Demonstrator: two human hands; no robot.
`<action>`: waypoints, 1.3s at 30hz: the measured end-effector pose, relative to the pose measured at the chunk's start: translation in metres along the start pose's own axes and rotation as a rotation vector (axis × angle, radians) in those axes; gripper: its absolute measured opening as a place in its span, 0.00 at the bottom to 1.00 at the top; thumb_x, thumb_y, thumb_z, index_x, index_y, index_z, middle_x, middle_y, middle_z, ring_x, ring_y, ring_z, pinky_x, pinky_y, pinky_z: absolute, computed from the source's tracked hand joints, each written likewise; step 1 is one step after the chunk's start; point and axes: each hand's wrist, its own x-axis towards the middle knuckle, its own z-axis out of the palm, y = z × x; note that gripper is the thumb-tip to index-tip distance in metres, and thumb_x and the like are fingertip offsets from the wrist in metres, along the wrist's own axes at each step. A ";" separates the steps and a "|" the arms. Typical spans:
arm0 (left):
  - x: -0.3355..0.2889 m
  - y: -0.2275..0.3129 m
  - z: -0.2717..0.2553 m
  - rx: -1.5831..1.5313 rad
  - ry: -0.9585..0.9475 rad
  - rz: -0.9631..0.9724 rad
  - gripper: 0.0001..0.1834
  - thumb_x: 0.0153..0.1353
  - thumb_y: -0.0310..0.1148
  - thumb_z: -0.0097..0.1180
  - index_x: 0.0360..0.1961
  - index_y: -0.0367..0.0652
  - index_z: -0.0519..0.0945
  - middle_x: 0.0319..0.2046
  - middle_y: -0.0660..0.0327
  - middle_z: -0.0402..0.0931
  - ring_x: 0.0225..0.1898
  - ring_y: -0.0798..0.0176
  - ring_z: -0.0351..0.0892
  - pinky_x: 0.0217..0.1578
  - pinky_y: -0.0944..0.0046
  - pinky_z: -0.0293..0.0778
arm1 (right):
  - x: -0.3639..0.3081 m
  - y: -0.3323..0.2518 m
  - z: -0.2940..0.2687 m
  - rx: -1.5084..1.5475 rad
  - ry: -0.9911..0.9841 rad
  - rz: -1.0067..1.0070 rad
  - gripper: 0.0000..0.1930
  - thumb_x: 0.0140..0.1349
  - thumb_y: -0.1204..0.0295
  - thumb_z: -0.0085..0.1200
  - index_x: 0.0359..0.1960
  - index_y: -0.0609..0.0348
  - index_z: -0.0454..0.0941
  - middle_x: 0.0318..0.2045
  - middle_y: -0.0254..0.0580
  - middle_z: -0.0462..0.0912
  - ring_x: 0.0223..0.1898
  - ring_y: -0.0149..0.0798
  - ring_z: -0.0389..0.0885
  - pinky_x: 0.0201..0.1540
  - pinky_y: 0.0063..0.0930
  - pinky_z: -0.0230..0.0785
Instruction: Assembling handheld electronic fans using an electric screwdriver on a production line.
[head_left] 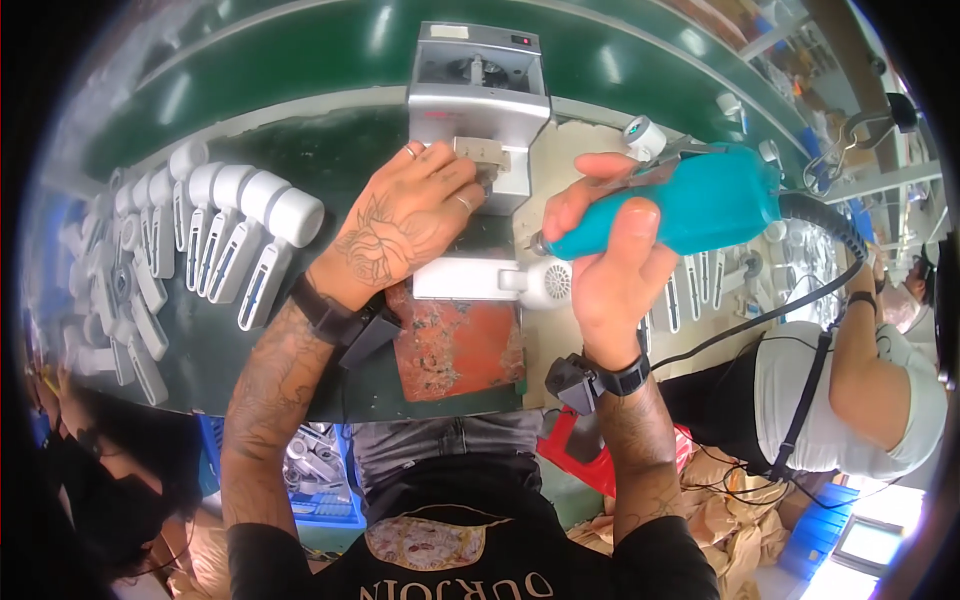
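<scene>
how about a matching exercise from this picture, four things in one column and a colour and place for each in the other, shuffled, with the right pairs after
Things
1. power tool
2. machine
3. worn board
4. basket

Colour and place
A. reddish-brown, lying flat on the table
B. blue, below the table's near edge, with loose parts in it
C. teal, held in the person's right grip
D. silver-grey, standing beyond the worn board

Right pairs: 1-C, 2-D, 3-A, 4-B
</scene>
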 end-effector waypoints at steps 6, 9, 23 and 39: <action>0.009 0.011 -0.017 -0.327 0.235 -0.104 0.12 0.45 0.21 0.68 0.33 0.43 0.82 0.32 0.62 0.77 0.36 0.57 0.76 0.37 0.59 0.73 | -0.011 -0.006 -0.006 0.074 0.063 0.052 0.37 0.69 0.38 0.41 0.50 0.71 0.69 0.24 0.41 0.75 0.26 0.37 0.74 0.31 0.33 0.67; 0.011 0.035 -0.034 -0.494 0.233 -0.202 0.09 0.48 0.24 0.67 0.31 0.44 0.82 0.30 0.63 0.78 0.35 0.57 0.76 0.36 0.59 0.73 | -0.015 -0.015 -0.008 0.214 0.137 0.093 0.39 0.67 0.34 0.38 0.49 0.66 0.71 0.22 0.38 0.73 0.25 0.36 0.71 0.31 0.32 0.65; -0.024 0.063 -0.011 -0.762 0.299 -0.207 0.13 0.44 0.23 0.74 0.33 0.43 0.84 0.28 0.62 0.80 0.29 0.59 0.75 0.29 0.63 0.72 | -0.020 -0.030 0.003 0.533 0.268 0.191 0.41 0.61 0.26 0.33 0.45 0.55 0.73 0.18 0.33 0.69 0.21 0.34 0.66 0.28 0.31 0.61; -0.030 0.060 -0.015 -0.890 0.317 -0.250 0.12 0.44 0.20 0.72 0.32 0.43 0.85 0.26 0.63 0.78 0.28 0.60 0.74 0.27 0.63 0.69 | -0.019 -0.026 0.012 0.519 0.153 0.115 0.35 0.66 0.34 0.41 0.45 0.60 0.74 0.19 0.30 0.64 0.19 0.28 0.56 0.27 0.25 0.52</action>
